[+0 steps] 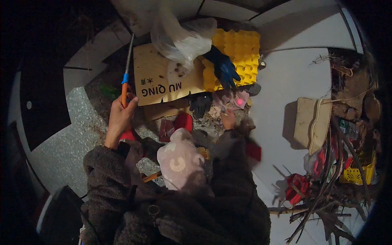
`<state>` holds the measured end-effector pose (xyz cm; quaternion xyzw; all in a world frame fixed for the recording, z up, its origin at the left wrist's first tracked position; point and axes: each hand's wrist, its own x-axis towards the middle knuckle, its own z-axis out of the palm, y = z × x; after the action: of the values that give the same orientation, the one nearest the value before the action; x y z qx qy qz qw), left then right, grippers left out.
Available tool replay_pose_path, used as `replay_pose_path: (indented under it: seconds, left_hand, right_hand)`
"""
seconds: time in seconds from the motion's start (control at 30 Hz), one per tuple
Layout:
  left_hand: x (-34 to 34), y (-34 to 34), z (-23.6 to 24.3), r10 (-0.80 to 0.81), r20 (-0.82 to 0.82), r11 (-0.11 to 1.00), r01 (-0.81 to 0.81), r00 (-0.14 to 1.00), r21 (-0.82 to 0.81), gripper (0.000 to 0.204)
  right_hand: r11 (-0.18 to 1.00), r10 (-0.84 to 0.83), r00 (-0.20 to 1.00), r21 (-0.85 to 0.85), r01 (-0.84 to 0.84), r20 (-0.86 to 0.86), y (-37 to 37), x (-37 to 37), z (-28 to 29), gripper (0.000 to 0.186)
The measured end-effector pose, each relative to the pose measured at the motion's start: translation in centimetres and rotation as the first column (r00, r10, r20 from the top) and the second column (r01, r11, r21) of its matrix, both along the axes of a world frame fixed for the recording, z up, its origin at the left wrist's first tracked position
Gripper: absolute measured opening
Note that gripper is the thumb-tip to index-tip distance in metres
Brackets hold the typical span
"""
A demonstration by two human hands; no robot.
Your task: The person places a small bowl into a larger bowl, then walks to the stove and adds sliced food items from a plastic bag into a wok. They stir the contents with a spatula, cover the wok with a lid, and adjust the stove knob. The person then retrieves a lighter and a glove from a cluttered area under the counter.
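My left hand (121,112) is raised at the left, closed round the orange handle of a long thin metal tool (127,67) with a blue band. Its shaft points up and away from me; I cannot make out the kind of tip. My right hand (228,119) is low among loose debris (214,112), its fingers curled together and partly hidden; what they hold is too small to name. Just beyond it lies a crumpled pinkish piece (229,100) with a bright pink spot. A dark glove (200,105) is left of that hand, and a blue glove (223,68) lies farther off.
Flattened cardboard (163,83), a clear plastic bag (179,38) and a yellow egg tray (245,49) lie ahead. At the right are a beige board with a cord (306,122), dry branches (326,216), a red crumpled wrapper (297,188) and a yellow basket (359,173).
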<state>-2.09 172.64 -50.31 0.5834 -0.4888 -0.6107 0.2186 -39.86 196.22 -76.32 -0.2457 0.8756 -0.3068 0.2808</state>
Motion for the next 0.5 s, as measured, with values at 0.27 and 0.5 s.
replay_pose_path:
  seconds: [0.27,0.5]
  left_hand:
    - [0.2,-0.1,0.2,0.028,0.052,1.000,-0.027,0.998,-0.015,0.011]
    - [0.9,-0.5,-0.4,0.015,0.066,0.999,-0.012,0.998,-0.052,0.013]
  right_hand:
    - [0.974,-0.207,0.921,0.157,0.163,0.330,-6.2,6.7,-9.0,0.060]
    - [0.924,-0.035,0.893,0.355,-0.142,0.449,-5.5,7.9,-9.0,0.067]
